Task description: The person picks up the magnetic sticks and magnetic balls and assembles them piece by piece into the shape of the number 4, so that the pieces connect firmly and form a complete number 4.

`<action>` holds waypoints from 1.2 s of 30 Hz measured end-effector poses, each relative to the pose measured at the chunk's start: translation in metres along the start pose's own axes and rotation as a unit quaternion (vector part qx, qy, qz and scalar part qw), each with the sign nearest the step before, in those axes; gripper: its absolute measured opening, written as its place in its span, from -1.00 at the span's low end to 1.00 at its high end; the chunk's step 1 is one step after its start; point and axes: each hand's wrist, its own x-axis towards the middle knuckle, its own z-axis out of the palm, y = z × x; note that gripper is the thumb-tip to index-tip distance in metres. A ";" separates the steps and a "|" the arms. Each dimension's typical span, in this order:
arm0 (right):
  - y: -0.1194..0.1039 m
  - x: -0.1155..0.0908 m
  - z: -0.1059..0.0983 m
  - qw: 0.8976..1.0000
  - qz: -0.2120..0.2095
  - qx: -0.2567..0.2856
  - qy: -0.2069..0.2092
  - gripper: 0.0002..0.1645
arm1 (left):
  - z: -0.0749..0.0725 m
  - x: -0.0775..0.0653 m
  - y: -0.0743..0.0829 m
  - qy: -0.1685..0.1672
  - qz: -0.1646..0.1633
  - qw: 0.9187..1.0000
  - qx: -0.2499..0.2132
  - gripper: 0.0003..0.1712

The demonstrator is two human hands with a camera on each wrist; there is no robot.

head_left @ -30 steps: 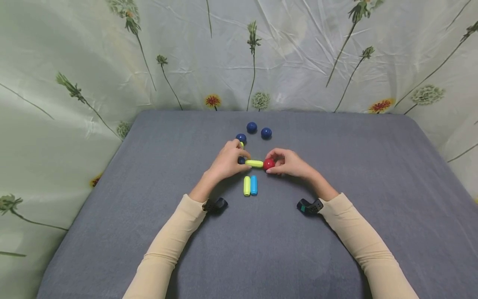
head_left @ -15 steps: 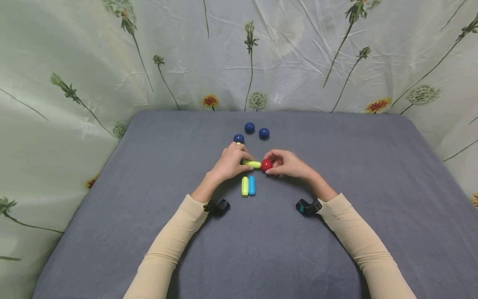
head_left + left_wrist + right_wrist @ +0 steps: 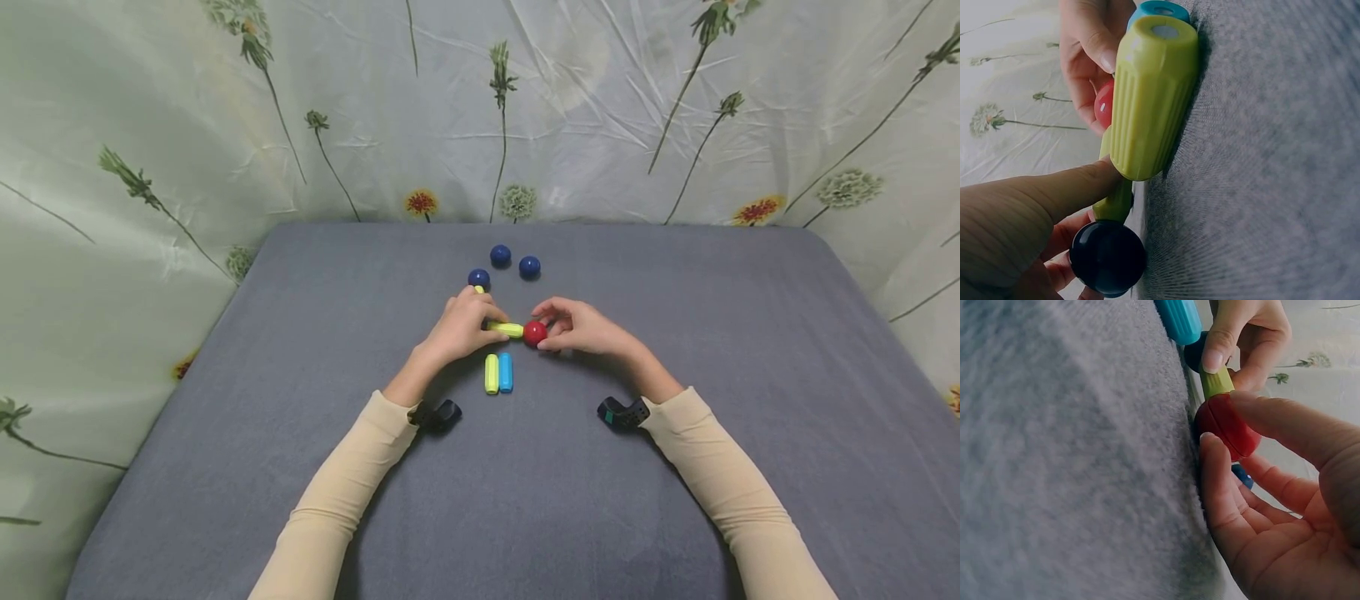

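My left hand pinches a yellow-green ribbed rod between thumb and fingers. A red ball sits at the rod's right end, and a dark blue ball at its other end, hidden by the hand in the head view. From that side another yellow-green rod, mostly covered by my left hand, leads to a blue ball. My right hand is around the red ball's right side, its bent fingers spread, with fingertips right at the ball's edge.
Nearer to me, a loose yellow-green rod and a light blue rod lie side by side. Behind the hands are two blue balls, apart from each other. A grey cloth covers the table; a flowered curtain hangs behind it.
My right hand has loosened around the red ball and drawn slightly right, leaving the ball at the rod's end. My left hand stays on the rod; the head view shifted slightly.
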 end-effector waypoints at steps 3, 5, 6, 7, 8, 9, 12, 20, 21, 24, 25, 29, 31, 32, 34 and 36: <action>-0.001 -0.002 -0.001 1.000 0.009 -0.016 0.006 -0.40 | -0.001 0.000 0.000 -0.002 0.000 1.000 0.001 -0.73; -0.002 -0.003 -0.002 0.999 0.016 -0.029 0.012 -0.41 | -0.001 0.000 0.000 -0.002 -0.001 1.000 0.001 -0.73; -0.002 -0.004 -0.003 0.999 0.020 -0.034 0.015 -0.41 | -0.001 0.000 0.000 -0.002 -0.001 1.000 0.001 -0.73; -0.003 -0.005 -0.003 0.999 0.023 -0.038 0.018 -0.42 | -0.001 0.000 0.000 -0.002 -0.001 1.000 0.000 -0.74; -0.004 -0.006 -0.003 0.999 0.027 -0.042 0.022 -0.44 | -0.001 0.000 0.000 -0.001 0.000 1.000 0.000 -0.74; -0.004 -0.007 -0.004 0.998 0.031 -0.044 0.026 -0.45 | -0.001 0.000 0.000 -0.001 0.001 1.000 0.002 -0.73; -0.006 -0.010 -0.004 0.998 0.030 -0.046 0.041 -0.50 | 0.000 0.000 -0.001 0.002 0.004 1.000 0.006 -0.74; -0.015 -0.018 0.002 0.995 0.025 -0.060 0.072 -0.71 | 0.001 0.000 -0.002 0.004 0.007 1.000 0.008 -0.74; -0.017 -0.019 0.004 0.995 0.029 -0.061 0.070 -0.74 | 0.001 0.000 -0.001 0.004 0.007 1.000 0.007 -0.74; -0.021 -0.021 0.009 0.996 0.036 -0.068 0.054 -0.78 | 0.000 0.000 -0.001 0.002 0.006 1.000 0.006 -0.74; -0.022 -0.022 0.011 0.996 0.037 -0.072 0.044 -0.78 | 0.000 0.000 -0.001 0.001 0.005 1.000 0.005 -0.74; -0.030 -0.023 0.019 0.996 0.035 -0.085 -0.006 -0.78 | 0.001 0.000 -0.001 -0.001 0.000 1.000 0.005 -0.74; -0.033 -0.023 0.024 0.995 0.034 -0.091 -0.025 -0.78 | 0.000 0.000 0.000 -0.003 -0.002 1.000 0.004 -0.74; -0.034 -0.022 0.027 0.995 0.033 -0.093 -0.031 -0.78 | 0.000 0.000 0.000 -0.003 -0.003 1.000 0.005 -0.74; -0.037 -0.021 0.032 0.994 0.033 -0.097 -0.036 -0.79 | 0.000 0.000 0.000 -0.003 -0.003 1.000 0.005 -0.74; -0.039 -0.019 0.037 0.994 0.035 -0.101 -0.033 -0.79 | -0.001 0.000 0.000 -0.003 -0.003 1.000 0.006 -0.74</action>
